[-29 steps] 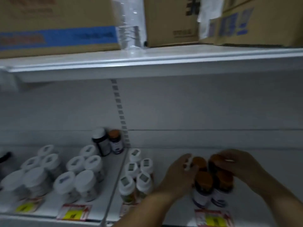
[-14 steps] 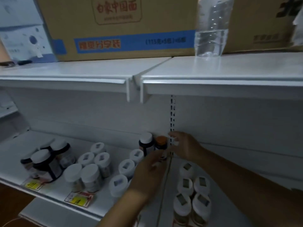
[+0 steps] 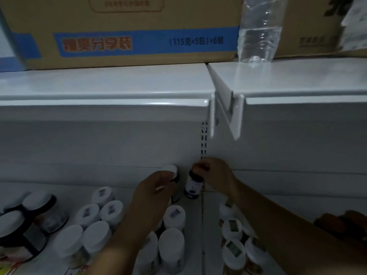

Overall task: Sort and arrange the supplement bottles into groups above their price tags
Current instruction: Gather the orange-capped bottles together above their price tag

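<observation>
1. The right hand point(image 3: 215, 176) was at the far end of the lower shelf point(image 3: 196, 211), against the back wall, with its fingers curled over the top of a small dark bottle with a white label point(image 3: 192, 185). The cap of this bottle was hidden under the fingers.
2. This small dark bottle stood upright on the shelf, just left of the seam between the two shelf sections.
3. The left hand point(image 3: 155, 192) was just beside it on the left, its fingers curled around a dark bottle with a white cap point(image 3: 172, 172). Only the cap and a little of the dark body were visible past the fingers.
4. The two held bottles were near each other but not touching.
5. Nearer on the left section stood a group of white-capped bottles point(image 3: 108, 213), and at the far left two larger dark jars with white lids point(image 3: 39, 210).
6. On the right section, a column of white-capped bottles with small stickers on the caps point(image 3: 232, 227) stood partly behind the right forearm.
7. At the right edge, some orange-capped bottles point(image 3: 341, 225) were blurred.
8. On the upper shelf point(image 3: 119, 84) were a cardboard box with a blue band point(image 3: 139, 28) and a clear plastic bottle point(image 3: 260, 30).
</observation>
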A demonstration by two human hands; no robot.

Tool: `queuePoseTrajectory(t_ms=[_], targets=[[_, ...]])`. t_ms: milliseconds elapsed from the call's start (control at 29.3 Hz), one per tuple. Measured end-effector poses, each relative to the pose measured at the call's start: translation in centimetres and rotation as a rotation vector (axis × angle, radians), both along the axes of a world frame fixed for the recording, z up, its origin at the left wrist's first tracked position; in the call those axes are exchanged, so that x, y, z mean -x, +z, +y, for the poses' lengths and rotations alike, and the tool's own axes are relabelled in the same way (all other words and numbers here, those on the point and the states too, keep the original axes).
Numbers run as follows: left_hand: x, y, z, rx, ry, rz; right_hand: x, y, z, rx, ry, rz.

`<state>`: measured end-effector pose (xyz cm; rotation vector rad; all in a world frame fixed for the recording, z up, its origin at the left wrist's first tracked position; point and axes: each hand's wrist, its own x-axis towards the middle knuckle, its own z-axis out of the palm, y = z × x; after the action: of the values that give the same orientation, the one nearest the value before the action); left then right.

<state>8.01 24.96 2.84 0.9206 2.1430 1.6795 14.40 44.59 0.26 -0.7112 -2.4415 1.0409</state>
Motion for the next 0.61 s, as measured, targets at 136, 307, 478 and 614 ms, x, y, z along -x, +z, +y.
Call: queuePoseTrajectory(t_ms=[136,307,478,614], targets=[[-1.9,0.3,2.4,0.013,-0.15,0.03,-6.5,5.3,0.7,0.387,-0.03,0.305],[-7.4,0.7,6.0,0.029,-0.39,0.171,-15.1,8.1,0.0,0.511,-0.064,0.355],[-12.5,0.3,9.3,-0.047,-0.514,0.11,-21.4,8.6,1.4,0.47,-0.183,0.287],[-14.8,0.0,11.5,-0.023,-0.53,0.087,-24.7,8.0,4.4,0.341,-0.348,0.278]])
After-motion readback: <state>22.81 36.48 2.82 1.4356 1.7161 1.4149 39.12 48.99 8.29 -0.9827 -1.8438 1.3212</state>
